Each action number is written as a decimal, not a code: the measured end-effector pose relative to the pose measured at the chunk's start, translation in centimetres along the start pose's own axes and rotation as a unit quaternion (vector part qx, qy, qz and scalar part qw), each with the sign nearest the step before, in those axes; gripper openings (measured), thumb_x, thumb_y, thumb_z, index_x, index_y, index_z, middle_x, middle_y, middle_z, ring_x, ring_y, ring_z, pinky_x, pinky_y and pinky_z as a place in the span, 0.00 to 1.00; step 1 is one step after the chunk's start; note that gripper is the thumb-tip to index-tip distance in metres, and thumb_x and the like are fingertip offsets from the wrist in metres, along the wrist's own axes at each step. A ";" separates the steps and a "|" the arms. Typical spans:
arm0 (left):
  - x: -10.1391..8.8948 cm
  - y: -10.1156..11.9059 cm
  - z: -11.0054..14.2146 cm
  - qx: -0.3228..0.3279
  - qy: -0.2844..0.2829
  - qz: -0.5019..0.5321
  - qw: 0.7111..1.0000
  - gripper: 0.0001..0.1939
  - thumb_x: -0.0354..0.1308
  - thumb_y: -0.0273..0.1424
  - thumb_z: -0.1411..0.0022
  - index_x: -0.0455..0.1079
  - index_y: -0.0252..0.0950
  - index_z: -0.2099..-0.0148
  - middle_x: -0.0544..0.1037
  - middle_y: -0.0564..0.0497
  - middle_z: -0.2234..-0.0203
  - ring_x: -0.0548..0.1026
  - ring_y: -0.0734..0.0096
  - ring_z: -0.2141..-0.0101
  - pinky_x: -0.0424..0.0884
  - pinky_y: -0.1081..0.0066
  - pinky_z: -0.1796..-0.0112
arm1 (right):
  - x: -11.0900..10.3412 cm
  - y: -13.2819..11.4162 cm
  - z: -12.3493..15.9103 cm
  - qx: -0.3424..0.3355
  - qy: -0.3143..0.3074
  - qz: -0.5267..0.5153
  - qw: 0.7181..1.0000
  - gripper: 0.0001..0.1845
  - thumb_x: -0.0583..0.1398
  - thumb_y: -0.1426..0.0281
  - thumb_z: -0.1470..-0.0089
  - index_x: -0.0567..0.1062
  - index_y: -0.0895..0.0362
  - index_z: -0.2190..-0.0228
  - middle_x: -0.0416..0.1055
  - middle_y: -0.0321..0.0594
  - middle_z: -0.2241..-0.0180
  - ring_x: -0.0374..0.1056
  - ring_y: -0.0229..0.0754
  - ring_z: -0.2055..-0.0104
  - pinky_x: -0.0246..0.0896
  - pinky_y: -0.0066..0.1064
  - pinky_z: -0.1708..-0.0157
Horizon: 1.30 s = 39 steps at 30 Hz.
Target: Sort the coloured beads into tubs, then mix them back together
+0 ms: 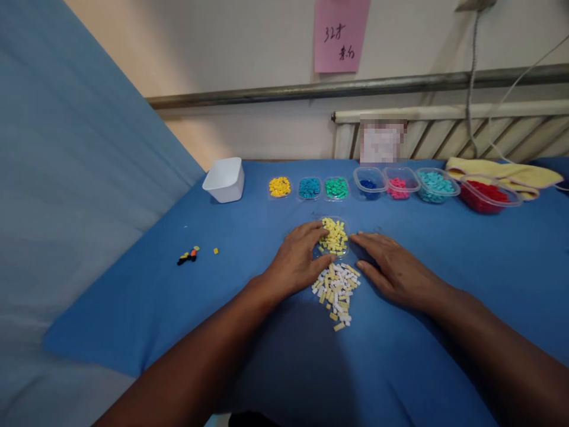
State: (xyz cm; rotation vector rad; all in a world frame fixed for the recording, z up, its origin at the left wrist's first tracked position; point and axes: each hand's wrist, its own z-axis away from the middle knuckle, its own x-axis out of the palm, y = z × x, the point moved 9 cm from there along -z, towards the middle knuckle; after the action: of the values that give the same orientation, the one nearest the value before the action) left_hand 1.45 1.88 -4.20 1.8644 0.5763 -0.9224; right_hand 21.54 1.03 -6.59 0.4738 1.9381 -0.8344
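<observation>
A shallow clear plastic tray of small pale yellow building bricks lies on the blue cloth in front of me. My left hand rests at its left side, thumb and fingers apart, with the fingertips over its edge. Close by its right rim is my right hand, fingers stretched out and thumb separate, holding nothing. Just below the tray, a loose pile of white and cream bricks spreads towards me. The left thumb tip is near the top of this pile.
Along the back stand clear tubs of yellow pieces, blue pieces, green pieces and red pieces, among others. A white bin is at back left. Black and orange pieces lie left; a yellow cloth lies right.
</observation>
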 end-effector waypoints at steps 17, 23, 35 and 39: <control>-2.2 1.5 0.0 0.064 -0.088 -0.097 0.989 0.07 0.65 0.33 0.24 0.84 0.40 0.55 0.79 0.48 0.60 0.78 0.60 0.55 0.75 0.60 0.51 | 0.1 -1.0 -0.8 -0.009 -0.033 -0.003 0.999 0.30 0.54 0.61 0.22 0.70 0.58 0.26 0.72 0.56 0.28 0.68 0.62 0.25 0.62 0.67 0.26; -1.3 1.9 0.1 0.078 -0.114 -0.107 0.985 0.10 0.61 0.34 0.22 0.84 0.40 0.54 0.80 0.47 0.60 0.78 0.61 0.56 0.73 0.62 0.54 | 0.1 -1.0 -0.6 -0.021 -0.020 -0.017 0.999 0.29 0.55 0.63 0.23 0.72 0.53 0.27 0.74 0.53 0.29 0.69 0.61 0.26 0.62 0.67 0.26; -3.8 -1.1 0.6 0.045 -0.142 -0.077 0.986 0.07 0.62 0.33 0.23 0.82 0.40 0.52 0.80 0.47 0.56 0.79 0.61 0.53 0.74 0.63 0.52 | 1.0 -0.3 0.1 -0.034 -0.015 -0.012 0.999 0.31 0.56 0.58 0.22 0.68 0.54 0.25 0.72 0.55 0.28 0.69 0.61 0.26 0.64 0.69 0.27; -3.7 -0.9 0.9 0.052 -0.152 -0.065 0.985 0.07 0.61 0.33 0.22 0.81 0.40 0.53 0.79 0.47 0.54 0.79 0.62 0.52 0.74 0.64 0.51 | 1.1 -0.4 0.1 -0.039 -0.010 -0.014 0.999 0.31 0.57 0.58 0.22 0.68 0.53 0.25 0.73 0.55 0.28 0.70 0.62 0.26 0.66 0.69 0.28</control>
State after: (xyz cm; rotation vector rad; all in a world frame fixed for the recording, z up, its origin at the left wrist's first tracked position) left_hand -1.72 1.48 -1.93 1.7476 0.4724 -1.3173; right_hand 20.87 0.66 -7.47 0.3916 1.9552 -0.7760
